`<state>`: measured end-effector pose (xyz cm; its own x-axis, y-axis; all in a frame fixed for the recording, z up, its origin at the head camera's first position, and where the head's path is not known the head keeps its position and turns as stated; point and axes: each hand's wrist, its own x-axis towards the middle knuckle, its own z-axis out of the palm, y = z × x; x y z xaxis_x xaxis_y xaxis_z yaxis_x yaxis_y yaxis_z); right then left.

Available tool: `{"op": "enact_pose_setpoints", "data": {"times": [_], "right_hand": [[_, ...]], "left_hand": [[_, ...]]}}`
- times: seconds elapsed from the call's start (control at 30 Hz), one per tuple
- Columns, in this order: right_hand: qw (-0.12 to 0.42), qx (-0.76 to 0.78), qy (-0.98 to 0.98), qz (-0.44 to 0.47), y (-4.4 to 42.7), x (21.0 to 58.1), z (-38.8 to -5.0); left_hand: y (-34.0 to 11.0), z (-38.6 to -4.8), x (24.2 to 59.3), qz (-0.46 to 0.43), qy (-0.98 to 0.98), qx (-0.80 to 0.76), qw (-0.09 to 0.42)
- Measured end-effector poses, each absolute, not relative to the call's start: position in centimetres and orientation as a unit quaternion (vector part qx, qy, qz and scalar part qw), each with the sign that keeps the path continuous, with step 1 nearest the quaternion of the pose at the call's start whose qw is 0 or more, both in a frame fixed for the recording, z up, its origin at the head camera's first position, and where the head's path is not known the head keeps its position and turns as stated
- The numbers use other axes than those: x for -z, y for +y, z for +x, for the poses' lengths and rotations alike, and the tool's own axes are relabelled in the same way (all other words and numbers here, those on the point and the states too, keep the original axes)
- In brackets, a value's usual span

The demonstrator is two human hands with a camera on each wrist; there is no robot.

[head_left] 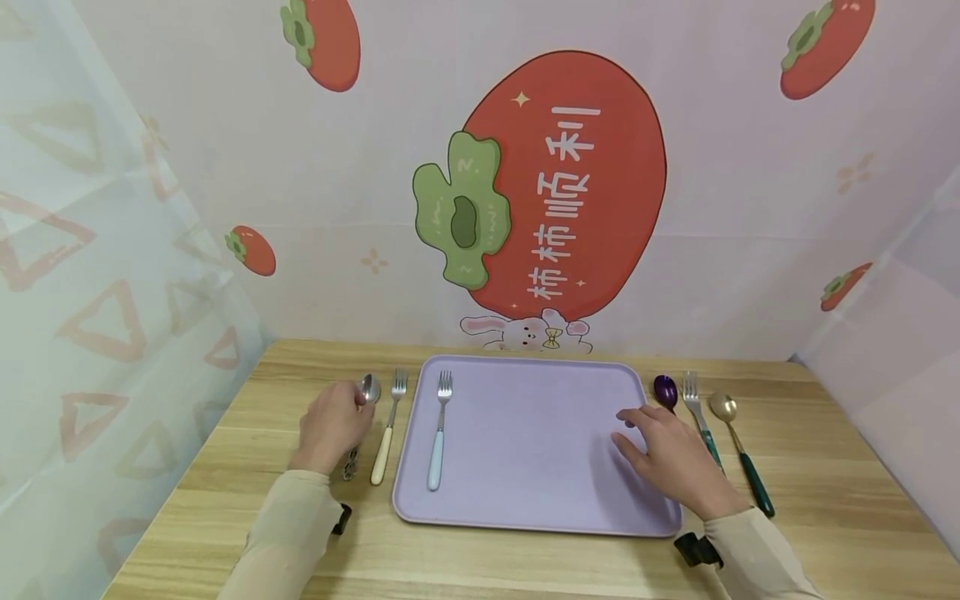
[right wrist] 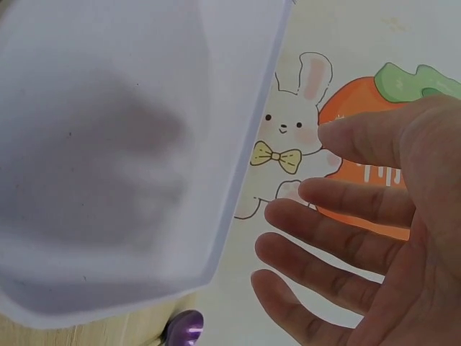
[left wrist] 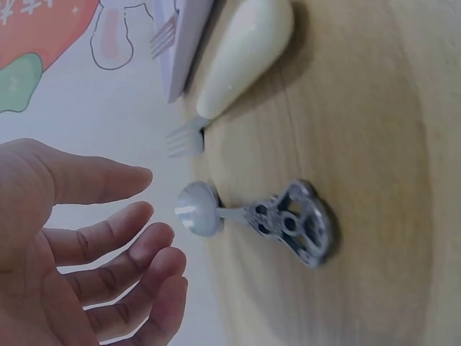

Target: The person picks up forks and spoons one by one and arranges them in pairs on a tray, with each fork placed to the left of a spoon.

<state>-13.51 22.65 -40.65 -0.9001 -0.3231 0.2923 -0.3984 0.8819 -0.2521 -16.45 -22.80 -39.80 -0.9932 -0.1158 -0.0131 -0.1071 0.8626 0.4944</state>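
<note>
My left hand (head_left: 332,425) hovers over a silver spoon (head_left: 370,389) on the left of the table. In the left wrist view, its fingers (left wrist: 115,281) are relaxed and apart from the spoon, whose openwork ornate handle (left wrist: 292,223) lies on the wood. Beside that spoon is a fork with a cream handle (head_left: 382,457). A light-blue-handled fork (head_left: 437,458) lies on the left part of a lilac tray (head_left: 525,450). Over the tray's right edge, my right hand (head_left: 670,450) is held with loosely extended fingers and nothing in them.
Right of the tray lie a purple spoon (head_left: 664,392), a fork with a green handle (head_left: 707,442) partly behind my right hand, and a gold spoon with a dark green handle (head_left: 756,485). A printed cloth backdrop (head_left: 360,183) stands behind the wooden table (head_left: 480,567).
</note>
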Motion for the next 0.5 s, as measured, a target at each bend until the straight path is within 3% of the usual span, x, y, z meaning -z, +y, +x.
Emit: {"op": "enact_pose_setpoints", "data": {"times": [0.5], "right_hand": [[0.11, -0.157, -0.965, 0.181, 22.59, 40.65, -13.48]], "left_hand": [[-23.67, -16.4, 40.73, 0.084, -0.962, 0.258, -0.039]]}}
